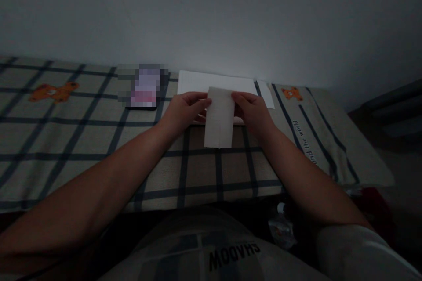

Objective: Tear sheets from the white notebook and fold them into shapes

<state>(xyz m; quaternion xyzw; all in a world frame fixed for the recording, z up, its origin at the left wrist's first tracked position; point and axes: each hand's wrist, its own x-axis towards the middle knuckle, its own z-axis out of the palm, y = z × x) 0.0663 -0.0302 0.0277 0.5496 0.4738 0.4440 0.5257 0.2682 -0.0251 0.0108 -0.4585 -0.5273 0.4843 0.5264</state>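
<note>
— Where is that folded paper (219,118) sitting right now?

— It is hanging between the two hands, just in front of the white sheet (214,83) that is lying flat on the checked cloth (82,140). Its upper edge is overlapping the near edge of that sheet, and its lower edge, with a small slit in the middle, is reaching toward the person.

— And what are the hands doing?

— The left hand (184,112) is pinching the paper's upper left edge, fingers curled closed on it. The right hand (252,109) is doing the same on the upper right edge. Both are touching the paper, one on each side, with both hands resting low over the near edge of the white sheet.

— Anything else lying about?

— A dark flat device (143,87) is lying to the left of the white sheet, near it but not touching. A narrow paper strip (266,93) is sitting just beside the sheet's right edge. Orange bear prints are showing on the cloth, one (52,92) well to the left of the sheet and a smaller one (292,93) just to its right.

— Is the paper flat on the cloth?

— I cannot tell in this dim light.
</note>
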